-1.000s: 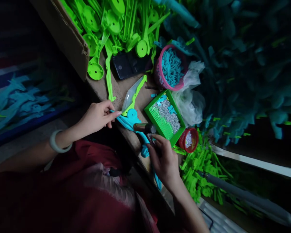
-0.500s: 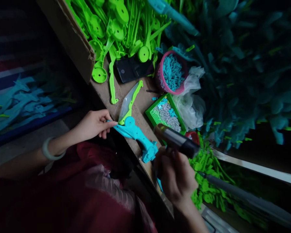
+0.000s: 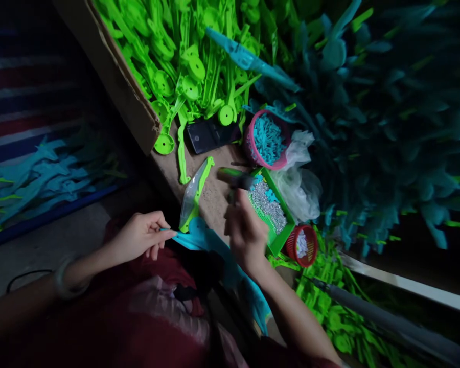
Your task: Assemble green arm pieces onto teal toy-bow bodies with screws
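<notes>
My left hand [image 3: 140,237] pinches the narrow tip of a turquoise plastic part [image 3: 207,241] at the bench edge. That part joins a green arm [image 3: 196,202] with a clear, blade-like sheet along it. Above the part's middle, my right hand [image 3: 247,232] is wrapped round a power screwdriver [image 3: 233,177], blurred by motion, its barrel pointing left. My right hand and wrist hide some of the turquoise part. Another turquoise piece [image 3: 258,304] shows below the right forearm. Beside the right hand is a green basket [image 3: 283,240] of small silver screws and turquoise bits.
Green plastic parts [image 3: 191,66] heap up behind a cardboard flap [image 3: 122,87]. A black phone-like object [image 3: 203,137], a pink basket [image 3: 249,145] of turquoise pieces and a red basket [image 3: 310,230] stand on the bench. Turquoise parts pile at right. A grey rod [image 3: 375,306] crosses the lower right.
My right hand and the screwdriver have moved up and left, over the turquoise part. The view has shifted, so the bench things appear lower. My left hand keeps its pinch.
</notes>
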`<state>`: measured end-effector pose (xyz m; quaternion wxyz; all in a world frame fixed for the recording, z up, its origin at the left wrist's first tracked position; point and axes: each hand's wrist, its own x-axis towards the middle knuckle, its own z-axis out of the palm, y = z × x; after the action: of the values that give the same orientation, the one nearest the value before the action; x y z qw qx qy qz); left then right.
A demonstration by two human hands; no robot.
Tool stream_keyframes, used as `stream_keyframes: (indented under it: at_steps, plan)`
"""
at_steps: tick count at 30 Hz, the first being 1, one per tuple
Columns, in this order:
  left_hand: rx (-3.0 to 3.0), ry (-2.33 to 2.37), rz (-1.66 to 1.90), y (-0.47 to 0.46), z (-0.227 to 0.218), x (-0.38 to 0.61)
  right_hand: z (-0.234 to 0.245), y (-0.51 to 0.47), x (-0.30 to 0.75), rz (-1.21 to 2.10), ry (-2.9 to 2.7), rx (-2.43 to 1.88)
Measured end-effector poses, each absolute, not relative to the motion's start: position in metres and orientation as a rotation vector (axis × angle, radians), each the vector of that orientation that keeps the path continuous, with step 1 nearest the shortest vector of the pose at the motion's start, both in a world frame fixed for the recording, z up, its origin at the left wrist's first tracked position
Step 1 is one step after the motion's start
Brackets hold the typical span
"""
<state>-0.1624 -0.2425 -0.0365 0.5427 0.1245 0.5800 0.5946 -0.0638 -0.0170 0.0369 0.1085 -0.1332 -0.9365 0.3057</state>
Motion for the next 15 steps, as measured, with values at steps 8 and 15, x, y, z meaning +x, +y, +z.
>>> stream_keyframes:
  at_steps: [8,15]
  plan:
    - [0.294,1.401,1.394,-0.244,-0.033,-0.162,0.033,-0.005,-0.120,0.869,-2.740,-0.741]
    - [0.324,1.424,1.500,-0.235,-0.035,-0.161,0.061,-0.013,-0.061,0.974,-2.819,-0.685]
